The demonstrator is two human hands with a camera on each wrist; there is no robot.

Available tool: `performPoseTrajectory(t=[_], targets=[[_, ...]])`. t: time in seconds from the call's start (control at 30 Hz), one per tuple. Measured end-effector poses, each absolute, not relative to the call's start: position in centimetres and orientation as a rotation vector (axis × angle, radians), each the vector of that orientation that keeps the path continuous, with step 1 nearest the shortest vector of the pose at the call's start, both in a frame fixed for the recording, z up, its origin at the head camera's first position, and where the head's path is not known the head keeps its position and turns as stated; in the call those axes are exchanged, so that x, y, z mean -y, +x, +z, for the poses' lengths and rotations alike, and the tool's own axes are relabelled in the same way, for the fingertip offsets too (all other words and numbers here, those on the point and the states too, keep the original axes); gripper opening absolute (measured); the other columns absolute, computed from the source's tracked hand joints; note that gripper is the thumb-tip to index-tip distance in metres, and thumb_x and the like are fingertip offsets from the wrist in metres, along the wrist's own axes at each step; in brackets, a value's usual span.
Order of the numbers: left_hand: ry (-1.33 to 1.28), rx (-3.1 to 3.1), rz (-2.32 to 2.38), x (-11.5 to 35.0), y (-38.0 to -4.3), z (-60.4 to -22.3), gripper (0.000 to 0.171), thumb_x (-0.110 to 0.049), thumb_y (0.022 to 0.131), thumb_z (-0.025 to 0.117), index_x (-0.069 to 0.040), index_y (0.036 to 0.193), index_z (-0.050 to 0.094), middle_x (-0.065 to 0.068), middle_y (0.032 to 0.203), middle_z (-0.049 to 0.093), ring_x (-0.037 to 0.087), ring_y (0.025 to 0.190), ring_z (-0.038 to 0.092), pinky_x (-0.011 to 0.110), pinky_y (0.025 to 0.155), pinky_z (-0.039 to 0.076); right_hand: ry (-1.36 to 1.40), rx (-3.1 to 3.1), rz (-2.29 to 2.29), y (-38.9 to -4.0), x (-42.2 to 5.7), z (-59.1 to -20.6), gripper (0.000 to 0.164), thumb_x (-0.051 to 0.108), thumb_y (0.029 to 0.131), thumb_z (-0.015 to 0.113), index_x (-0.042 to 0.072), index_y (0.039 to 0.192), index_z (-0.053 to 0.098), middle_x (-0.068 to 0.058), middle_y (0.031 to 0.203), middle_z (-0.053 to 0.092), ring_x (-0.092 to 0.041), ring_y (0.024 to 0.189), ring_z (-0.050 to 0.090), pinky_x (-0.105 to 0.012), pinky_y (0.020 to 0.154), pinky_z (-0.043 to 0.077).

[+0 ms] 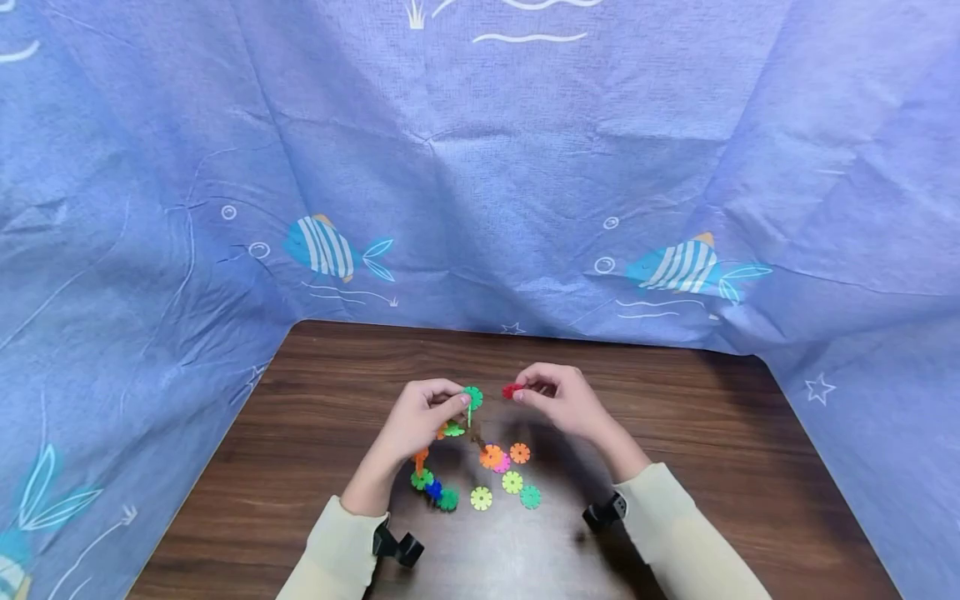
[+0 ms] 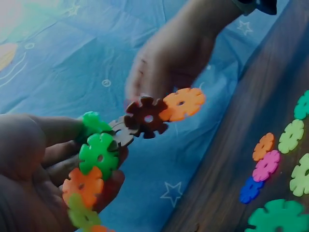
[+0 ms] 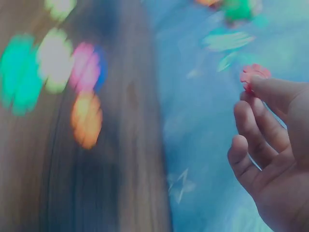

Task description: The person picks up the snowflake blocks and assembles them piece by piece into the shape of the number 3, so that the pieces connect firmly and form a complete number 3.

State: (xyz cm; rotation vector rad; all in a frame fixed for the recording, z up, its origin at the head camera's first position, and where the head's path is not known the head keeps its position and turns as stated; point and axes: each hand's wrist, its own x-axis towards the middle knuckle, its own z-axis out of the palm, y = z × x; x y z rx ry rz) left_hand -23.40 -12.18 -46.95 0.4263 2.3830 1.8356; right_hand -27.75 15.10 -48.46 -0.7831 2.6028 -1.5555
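Observation:
My left hand (image 1: 415, 418) pinches a green notched plastic disc (image 1: 473, 397) belonging to a chain of interlocked discs, held above the table. In the left wrist view a brown disc (image 2: 147, 117) and an orange disc (image 2: 186, 103) form one end of this chain, past a grey disc (image 2: 123, 132). The other side runs down through a green disc (image 2: 99, 154) and another orange disc (image 2: 83, 186). Apart from the chain, to its right, my right hand (image 1: 564, 402) pinches a red disc (image 1: 512, 391) between thumb and finger.
Loose discs lie on the dark wooden table (image 1: 315, 500): orange (image 1: 520, 452), pink (image 2: 266, 166), blue (image 2: 251, 190), green (image 1: 530, 497) and two yellow-green ones. A blue cloth (image 1: 480, 167) with printed fish hangs around the table's back and sides.

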Motion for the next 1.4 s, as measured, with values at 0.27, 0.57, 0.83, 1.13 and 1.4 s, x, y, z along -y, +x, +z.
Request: performPoseTrajectory(t=[0.27, 0.57, 0.83, 1.13, 1.4], targets=[[0.528, -2.390, 1.728, 11.5, -23.2, -47.2, 0.018, -0.018, 0.103, 0.064, -0.006, 0.103, 0.077, 0.012, 0.075, 0.066, 0.013, 0.063, 0.053, 0.025, 0.059, 0.048, -0.774, -2.446, -2.013, -24.7, -13.1, -48.8, 0.008, 0.001, 0.093, 0.073, 0.005, 0.100, 0.073, -0.013, 0.092, 0.075, -0.020, 0.076, 0.068, -0.026, 0.067, 0.057], [0.517, -2.368, 1.754, 11.0, -23.1, -47.2, 0.017, -0.018, 0.102, 0.066, -0.004, 0.101, 0.077, 0.012, 0.082, 0.073, 0.024, 0.072, 0.068, 0.030, 0.064, 0.057, -0.852, -2.501, -2.069, -24.1, -12.3, -49.9, 0.013, -0.004, 0.093, 0.071, 0.007, 0.098, 0.073, -0.013, 0.085, 0.073, -0.011, 0.071, 0.061, -0.023, 0.062, 0.052], [0.508, -2.401, 1.711, 10.6, -22.8, -47.2, 0.018, -0.020, 0.103, 0.065, -0.008, 0.098, 0.078, 0.006, 0.077, 0.070, 0.014, 0.066, 0.062, 0.027, 0.061, 0.054, -1.027, -2.645, -1.952, -24.0, -11.9, -49.8, 0.014, -0.004, 0.090, 0.074, 0.009, 0.096, 0.076, -0.008, 0.092, 0.076, -0.020, 0.076, 0.068, -0.025, 0.063, 0.056], [0.503, -2.479, 1.708, 9.9, -21.7, -46.2, 0.018, -0.019, 0.102, 0.066, -0.010, 0.091, 0.078, 0.000, 0.065, 0.062, 0.010, 0.055, 0.054, 0.024, 0.052, 0.047, -1.561, -2.860, -1.766, -24.3, -11.8, -49.7, 0.020, -0.009, 0.086, 0.074, 0.006, 0.098, 0.078, -0.005, 0.093, 0.076, -0.019, 0.084, 0.070, -0.025, 0.077, 0.056], [0.449, -2.554, 1.659, 9.8, -21.8, -46.4, 0.014, -0.018, 0.100, 0.068, -0.012, 0.093, 0.079, 0.000, 0.067, 0.063, 0.010, 0.057, 0.055, 0.025, 0.053, 0.047, -1.591, -2.946, -1.647, -24.2, -12.0, -49.7, 0.018, -0.004, 0.088, 0.076, 0.009, 0.100, 0.079, -0.003, 0.094, 0.077, -0.016, 0.084, 0.070, -0.025, 0.074, 0.056]])
